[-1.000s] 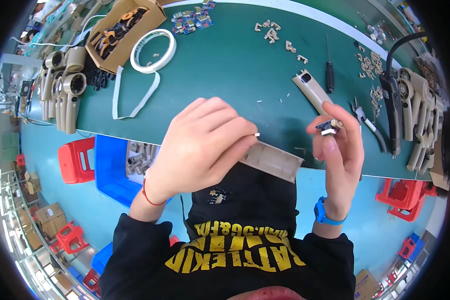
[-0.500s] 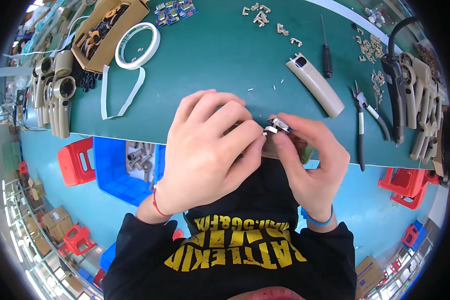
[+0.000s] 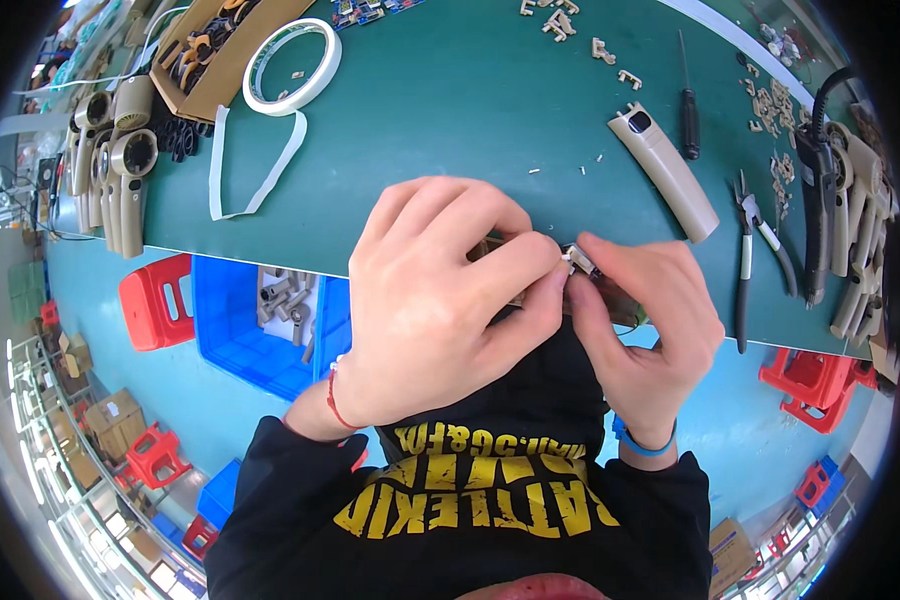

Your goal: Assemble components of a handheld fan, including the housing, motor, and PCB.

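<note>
At the table's front edge, both hands meet over my lap. My right hand (image 3: pixel 655 320) is closed, with thumb and forefinger pinching a small dark circuit board (image 3: pixel 584 262) with a metal part on it. My left hand (image 3: pixel 450 290) is closed too, its thumb and forefinger pinched at a small white connector (image 3: pixel 567 257) against the board's left side. The fingertips cover most of this connector. Under the hands shows part of a beige and brown piece, mostly hidden. To the right of the hands lies a beige handle-shaped housing (image 3: pixel 667 175) with a dark window at its far end.
Pliers (image 3: pixel 755 250), a screwdriver (image 3: pixel 689 120) and a corded black tool (image 3: pixel 818 210) lie at right. Small beige clips (image 3: pixel 770 105) are scattered farther back. At left are a tape roll (image 3: pixel 253 70), a cardboard box (image 3: pixel 232 85) and beige fan bodies (image 3: pixel 120 180). A blue bin (image 3: pixel 225 345) stands below.
The white connector at my left fingertips has come up against the board, where a small gap showed before. Both hands sit slightly farther right in the picture, and the whole view has shifted.
</note>
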The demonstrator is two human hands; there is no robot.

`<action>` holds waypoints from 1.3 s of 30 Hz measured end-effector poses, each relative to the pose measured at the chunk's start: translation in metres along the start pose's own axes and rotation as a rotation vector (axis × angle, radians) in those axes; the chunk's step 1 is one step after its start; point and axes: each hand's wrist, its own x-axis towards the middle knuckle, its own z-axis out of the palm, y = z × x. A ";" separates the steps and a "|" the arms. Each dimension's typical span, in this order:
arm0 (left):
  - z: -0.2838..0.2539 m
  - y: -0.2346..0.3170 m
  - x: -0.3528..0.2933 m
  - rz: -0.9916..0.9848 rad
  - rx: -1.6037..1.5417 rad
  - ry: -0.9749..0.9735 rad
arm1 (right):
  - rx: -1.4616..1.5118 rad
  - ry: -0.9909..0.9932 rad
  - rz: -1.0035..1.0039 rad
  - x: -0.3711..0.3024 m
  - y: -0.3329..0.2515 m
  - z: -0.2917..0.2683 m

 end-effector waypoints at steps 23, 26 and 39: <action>-0.014 0.004 0.003 -0.140 -0.143 -0.082 | -0.023 0.124 -0.110 -0.008 0.001 0.011; -0.012 0.005 0.002 -0.134 -0.143 -0.058 | -0.014 0.159 -0.099 -0.011 0.001 0.015; -0.009 0.001 0.001 -0.054 -0.110 -0.005 | 0.028 0.171 -0.084 -0.011 0.001 0.018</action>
